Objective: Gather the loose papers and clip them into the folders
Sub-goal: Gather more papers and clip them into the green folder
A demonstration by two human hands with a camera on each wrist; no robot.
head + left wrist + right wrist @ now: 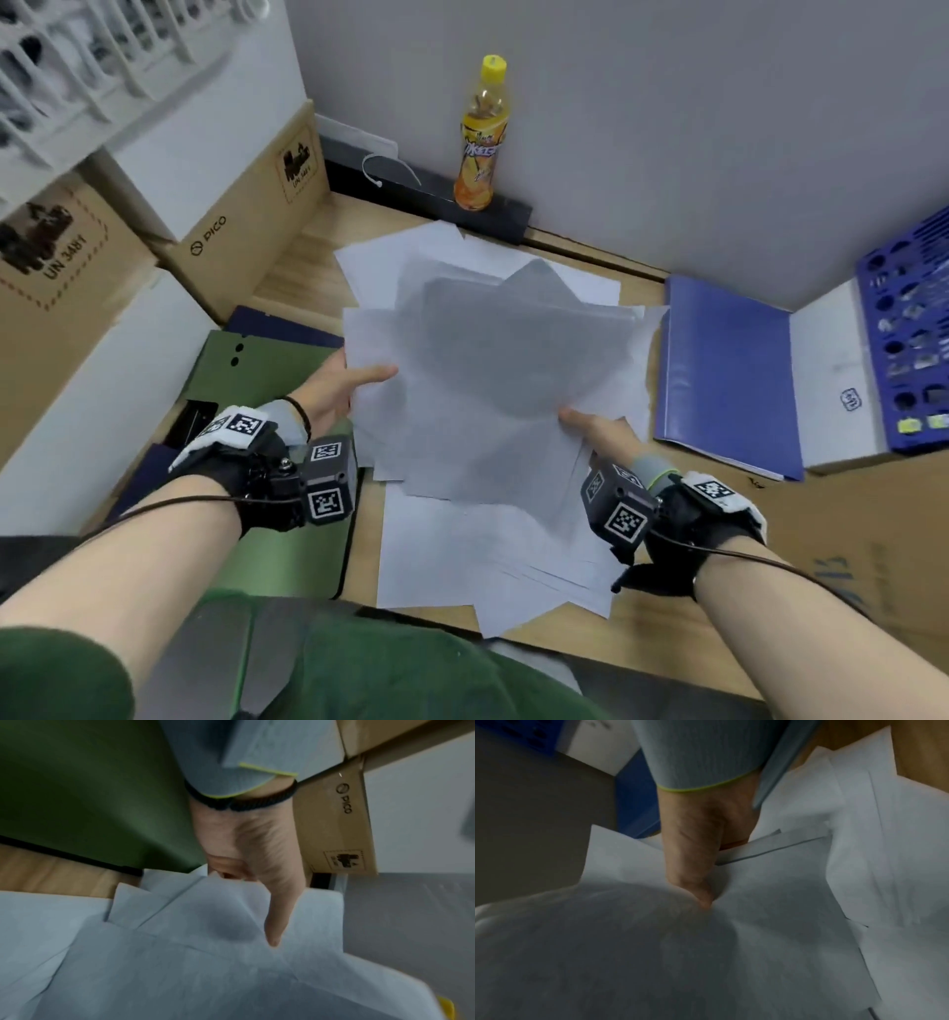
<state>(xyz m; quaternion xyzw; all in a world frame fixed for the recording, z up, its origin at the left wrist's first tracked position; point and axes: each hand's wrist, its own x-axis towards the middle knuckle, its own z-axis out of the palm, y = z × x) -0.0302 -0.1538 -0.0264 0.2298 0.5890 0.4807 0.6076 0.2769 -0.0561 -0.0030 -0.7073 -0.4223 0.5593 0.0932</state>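
Observation:
A fanned sheaf of white papers [493, 370] is held up over the desk between both hands. My left hand [354, 383] pinches its left edge, thumb on top [276, 912], fingers hidden beneath. At the lower right edge my right hand [590, 424] pinches the sheaf the same way, thumb [693, 866] pressing down on the sheets. More loose papers [462, 555] lie scattered on the desk underneath. A green folder [267, 370] lies open at the left and a blue folder [729, 370] lies shut at the right.
A yellow drink bottle [482, 139] stands at the back wall. Cardboard boxes [246, 221] crowd the left side. A white box [832, 380] and a blue perforated tray [909, 318] sit at the right. A wooden desk edge [667, 652] runs along the front.

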